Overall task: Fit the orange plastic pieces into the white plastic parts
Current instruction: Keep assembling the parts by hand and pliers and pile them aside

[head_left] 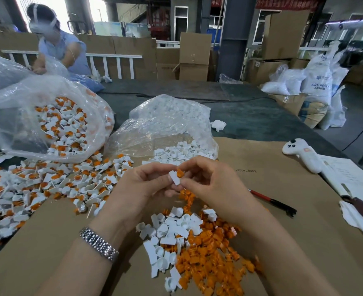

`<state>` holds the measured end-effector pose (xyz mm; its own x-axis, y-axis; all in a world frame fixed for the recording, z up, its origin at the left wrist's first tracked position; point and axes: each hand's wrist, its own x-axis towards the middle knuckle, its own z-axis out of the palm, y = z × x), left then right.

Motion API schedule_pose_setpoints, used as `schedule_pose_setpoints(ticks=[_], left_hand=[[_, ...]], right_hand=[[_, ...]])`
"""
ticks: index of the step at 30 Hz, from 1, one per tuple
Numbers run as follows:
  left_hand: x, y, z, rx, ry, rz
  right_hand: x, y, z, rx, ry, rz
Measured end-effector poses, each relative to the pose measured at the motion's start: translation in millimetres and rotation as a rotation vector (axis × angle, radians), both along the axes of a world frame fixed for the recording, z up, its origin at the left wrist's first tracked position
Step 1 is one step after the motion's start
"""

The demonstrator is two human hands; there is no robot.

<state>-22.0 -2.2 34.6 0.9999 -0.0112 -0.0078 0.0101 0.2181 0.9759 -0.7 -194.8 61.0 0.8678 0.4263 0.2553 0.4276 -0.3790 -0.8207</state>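
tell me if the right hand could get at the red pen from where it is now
Probably yes: the red pen lies in the open on the brown paper beside the right hand, nothing between them, though that hand now pinches the orange piece.

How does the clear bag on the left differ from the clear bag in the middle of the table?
The left bag holds white parts already fitted with orange pieces; the middle bag holds plain white parts only. The left bag's mouth faces the camera and spills assembled pieces across the table; the middle bag spills a smaller heap just beyond the hands. Both are crinkled clear plastic, open and lying on the table.
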Motion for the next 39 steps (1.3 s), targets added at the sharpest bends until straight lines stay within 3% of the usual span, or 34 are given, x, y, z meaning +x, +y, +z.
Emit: schedule_pose_setpoints(ticks=[7,10,13,16,22,24,27,29,39], left_hand=[[-1,1,1,-0.159,0.065,-0.104],[-1,-1,2,-0.177,0.040,-0.092],[-1,-4,1,-0.192,-0.014,-0.044],[-1,-5,0,-0.101,-0.077,0.004],[-4,-5,-3,0.261,-0.178,0.109],[-3,-3,-2,0.191,-0.128,0.079],[-2,-3,2,-0.157,-0.003,-0.040],[-2,-3,4,-0.267,0.046,-0.068],[-1,-2,3,-0.233,0.025,-0.059]], right_hand=[[-3,-5,5,-0.027,-0.066,0.020],[-2,-5,5,-0.038,-0.170,-0.047],[-3,-1,2,0.015,-0.142,-0.060],[-3,5,-3,0.018,-0.127,-0.096],[-7,16,-9,0.149,0.021,-0.174],[-8,16,-8,0.174,0.068,-0.112],[-6,10,-4,0.092,0.084,-0.005],[-5,5,-2,0.000,0.038,0.028],[-6,2,1,-0.033,-0.213,-0.026]])
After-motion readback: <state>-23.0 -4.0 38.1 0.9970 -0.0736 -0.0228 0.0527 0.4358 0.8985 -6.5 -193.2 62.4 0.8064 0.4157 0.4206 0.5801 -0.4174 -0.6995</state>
